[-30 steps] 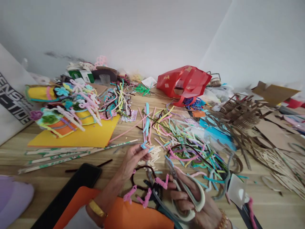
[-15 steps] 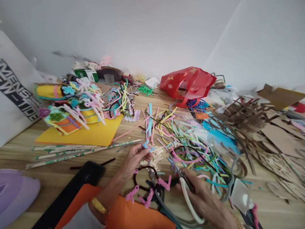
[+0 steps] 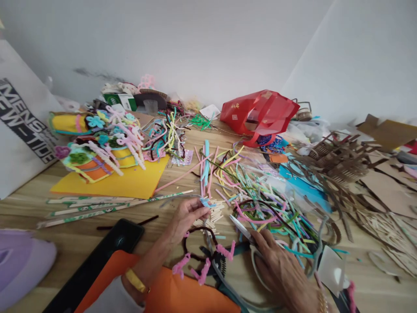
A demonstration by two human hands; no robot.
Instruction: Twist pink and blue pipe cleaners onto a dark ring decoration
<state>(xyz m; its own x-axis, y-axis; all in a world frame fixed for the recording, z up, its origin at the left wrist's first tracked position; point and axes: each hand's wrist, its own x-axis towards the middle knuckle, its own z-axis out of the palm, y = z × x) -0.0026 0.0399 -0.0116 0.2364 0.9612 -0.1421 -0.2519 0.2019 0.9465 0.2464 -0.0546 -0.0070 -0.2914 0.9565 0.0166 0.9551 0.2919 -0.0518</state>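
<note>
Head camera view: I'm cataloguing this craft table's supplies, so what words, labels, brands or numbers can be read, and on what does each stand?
"MENS": black capitals on the white rectangular board at far left.
"EW-TIDE": the next line on that board, at the picture's edge.
Gold marks on the red glossy plastic bag: too small to read.
Lettering on the green-and-white cardboard box: too blurred to read.
</note>
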